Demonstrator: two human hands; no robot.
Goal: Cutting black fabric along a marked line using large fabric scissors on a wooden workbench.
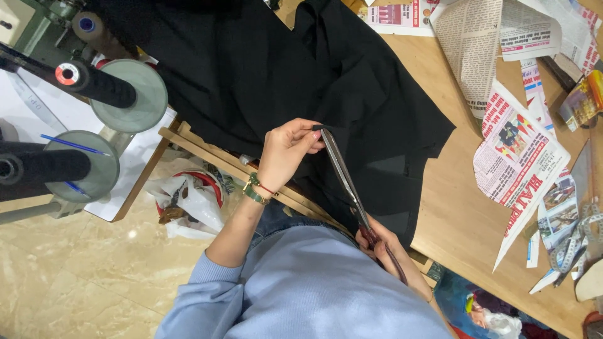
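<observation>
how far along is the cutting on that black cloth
Early, it seems. Done: the black fabric is spread on the wooden table, with newspaper pieces laid beside it. In hand: the left hand pinches a fabric edge while the right hand holds the scissors with the tip at that edge. Left: most of the cloth looks uncut.

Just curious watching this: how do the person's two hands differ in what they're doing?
The left hand pinches the edge of the black fabric with its fingertips; the right hand grips the handles of the scissors. The left hand is raised above the table edge, in full view; the right sits low by the body, partly hidden. The left wrist wears a green bracelet. Both meet at the cloth's edge.
</observation>
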